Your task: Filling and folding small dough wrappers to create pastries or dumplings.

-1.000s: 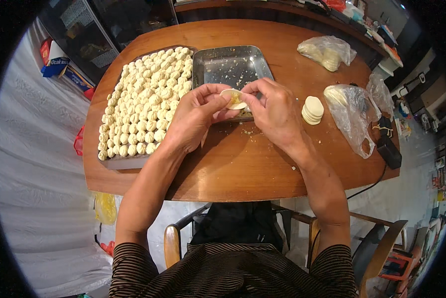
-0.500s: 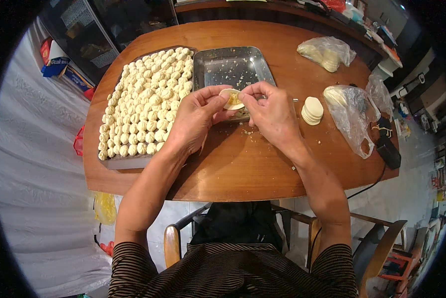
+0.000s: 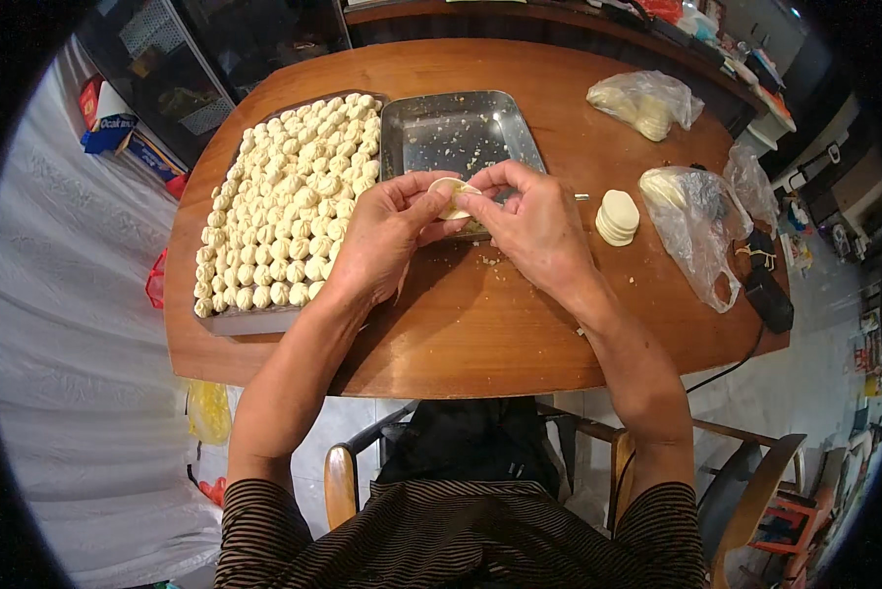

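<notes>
Between both hands is a round dough wrapper (image 3: 450, 204) with a little yellow filling, its edge partly folded inward. My left hand (image 3: 394, 224) grips its left side, thumb on top and fingers beneath. Thumb and fingers of my right hand (image 3: 531, 218) pinch the right edge, covering part of the filling. The hands are held over the near end of a dark metal tray (image 3: 416, 128) scattered with crumbs. Left of them, a broad tray of pleated dumplings (image 3: 289, 201) stands in close rows. A short stack of round wrappers (image 3: 617, 218) lies to the right.
Two clear plastic bags with wrappers lie on the table's right: one bag (image 3: 701, 240) near the stack, another bag (image 3: 645, 103) farther back. A black device (image 3: 768, 299) with a cable sits at the right edge. Crumbs dot the wooden table (image 3: 480, 334). Chairs stand below.
My right thumb has moved left over the wrapper, and its right edge is now folded in. Less of the yellow filling shows. The trays and the stack have not moved.
</notes>
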`<state>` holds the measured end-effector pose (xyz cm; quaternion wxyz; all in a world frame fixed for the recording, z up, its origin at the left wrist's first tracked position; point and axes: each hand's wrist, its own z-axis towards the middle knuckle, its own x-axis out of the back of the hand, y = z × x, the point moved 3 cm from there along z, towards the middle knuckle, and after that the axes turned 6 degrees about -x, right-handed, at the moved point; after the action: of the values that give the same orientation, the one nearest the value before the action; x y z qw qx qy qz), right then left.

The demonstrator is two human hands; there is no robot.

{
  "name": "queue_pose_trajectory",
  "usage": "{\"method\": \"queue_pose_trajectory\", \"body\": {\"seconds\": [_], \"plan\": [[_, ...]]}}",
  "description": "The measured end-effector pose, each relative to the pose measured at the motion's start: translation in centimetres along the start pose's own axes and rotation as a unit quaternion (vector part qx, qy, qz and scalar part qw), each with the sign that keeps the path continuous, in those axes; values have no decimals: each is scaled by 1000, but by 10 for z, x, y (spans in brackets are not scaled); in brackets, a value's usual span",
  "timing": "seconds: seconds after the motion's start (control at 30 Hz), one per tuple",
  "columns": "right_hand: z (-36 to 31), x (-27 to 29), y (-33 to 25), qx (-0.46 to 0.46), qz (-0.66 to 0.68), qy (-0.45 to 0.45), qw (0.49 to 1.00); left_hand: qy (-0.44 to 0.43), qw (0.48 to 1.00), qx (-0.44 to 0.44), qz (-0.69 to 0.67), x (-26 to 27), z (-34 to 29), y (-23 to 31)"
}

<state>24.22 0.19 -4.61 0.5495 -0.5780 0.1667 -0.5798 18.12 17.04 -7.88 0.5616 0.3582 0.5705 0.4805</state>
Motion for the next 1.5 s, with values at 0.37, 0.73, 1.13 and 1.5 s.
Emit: {"method": "queue_pose_trajectory", "body": {"seconds": [0.37, 0.73, 1.13, 1.5], "plan": [[3, -3, 8, 12, 27, 3, 1000, 5, 1000, 1, -14, 0, 0, -1], [1, -1, 0, 61, -12, 18, 998, 23, 999, -19, 15, 3, -1, 3], [1, -2, 3, 145, -49, 37, 988, 25, 996, -29, 83, 0, -2, 5], [0, 0, 1, 139, -50, 42, 988, 24, 996, -40, 70, -6, -4, 9]]}}
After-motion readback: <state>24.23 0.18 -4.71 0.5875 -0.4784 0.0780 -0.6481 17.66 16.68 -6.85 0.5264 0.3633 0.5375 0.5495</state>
